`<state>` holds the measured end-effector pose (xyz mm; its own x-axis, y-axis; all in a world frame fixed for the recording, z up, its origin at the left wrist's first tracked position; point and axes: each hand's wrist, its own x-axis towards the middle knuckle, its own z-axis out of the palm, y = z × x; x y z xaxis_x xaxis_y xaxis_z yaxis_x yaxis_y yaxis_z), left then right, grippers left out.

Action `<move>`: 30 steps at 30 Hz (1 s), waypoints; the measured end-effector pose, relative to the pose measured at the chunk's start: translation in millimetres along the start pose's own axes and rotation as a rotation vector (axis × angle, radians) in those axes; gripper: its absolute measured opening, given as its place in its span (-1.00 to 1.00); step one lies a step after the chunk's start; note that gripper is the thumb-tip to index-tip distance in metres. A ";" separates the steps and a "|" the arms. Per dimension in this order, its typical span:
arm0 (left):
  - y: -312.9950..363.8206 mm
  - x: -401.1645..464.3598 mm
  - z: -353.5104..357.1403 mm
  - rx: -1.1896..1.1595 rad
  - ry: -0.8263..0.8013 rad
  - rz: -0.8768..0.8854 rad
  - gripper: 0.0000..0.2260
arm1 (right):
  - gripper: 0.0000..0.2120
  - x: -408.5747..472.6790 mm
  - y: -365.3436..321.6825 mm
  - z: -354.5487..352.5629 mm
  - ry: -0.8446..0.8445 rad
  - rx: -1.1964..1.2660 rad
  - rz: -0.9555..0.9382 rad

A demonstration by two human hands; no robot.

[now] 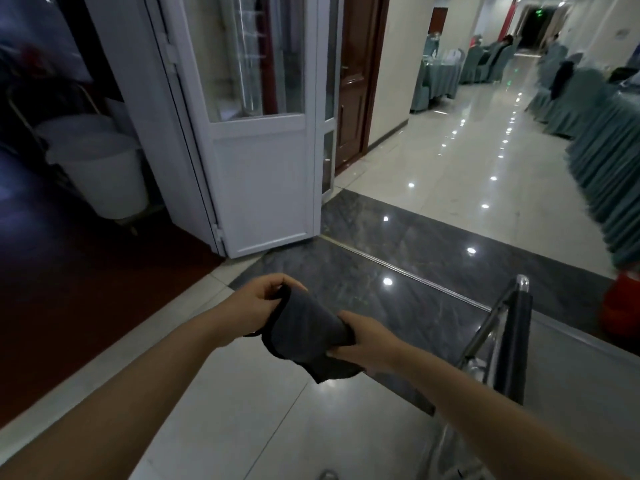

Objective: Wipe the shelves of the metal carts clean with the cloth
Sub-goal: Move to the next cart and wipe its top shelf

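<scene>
both hands pinch the dark cloth in mid-air – left hand at a corner, right hand bunching it. metal cart sits just right of the right hand; prob. risk – loose lower edge slips or trails off the shelf.

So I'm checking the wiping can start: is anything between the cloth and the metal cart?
Nothing visible. Both the left hand and right hand hold the dark cloth above the floor, and the metal cart stands just to its right across open space. Its shelves are mostly out of view.
</scene>
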<state>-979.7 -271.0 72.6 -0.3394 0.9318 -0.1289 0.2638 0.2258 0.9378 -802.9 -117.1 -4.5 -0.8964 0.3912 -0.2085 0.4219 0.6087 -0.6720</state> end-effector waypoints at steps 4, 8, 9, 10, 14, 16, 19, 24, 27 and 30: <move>-6.4 83.7 -24.0 -0.006 0.000 -0.087 -0.82 | -0.69 60.1 28.0 -45.2 0.008 0.023 0.028; -11.9 165.0 -34.4 -0.019 -0.013 -0.192 -0.74 | -0.74 101.3 53.5 -93.4 0.077 0.029 0.062; -12.2 184.9 -35.5 -0.054 -0.019 -0.234 -0.69 | -0.73 107.9 60.7 -104.2 0.104 0.040 0.076; -12.6 205.3 -35.7 -0.105 -0.039 -0.269 -0.67 | -0.72 113.6 68.6 -114.1 0.132 0.050 0.091; -9.0 287.4 -21.7 -0.015 -0.239 -0.274 -0.66 | -0.71 134.7 105.7 -152.1 0.213 0.080 0.166; -6.4 332.3 -10.1 0.209 -0.311 -0.108 -0.69 | -0.69 147.1 125.8 -171.9 0.260 0.092 0.211; -1.1 408.6 2.8 0.371 -0.422 0.105 -0.70 | -0.64 169.0 155.1 -205.5 0.328 0.071 0.279; 14.3 543.4 23.8 0.556 -0.494 0.436 -0.68 | -0.52 207.5 190.6 -260.5 0.429 -0.017 0.427; 28.2 606.3 45.7 0.705 -0.503 0.649 -0.61 | -0.50 220.7 203.6 -288.2 0.498 -0.035 0.519; 41.0 651.1 75.4 0.765 -0.506 0.830 -0.61 | -0.49 224.1 218.7 -313.1 0.573 -0.071 0.583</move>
<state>-1121.8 366.4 2.8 0.5253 0.8385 0.1450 0.7497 -0.5367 0.3872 -868.9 319.8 24.3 -0.3301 0.9384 -0.1021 0.8234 0.2334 -0.5173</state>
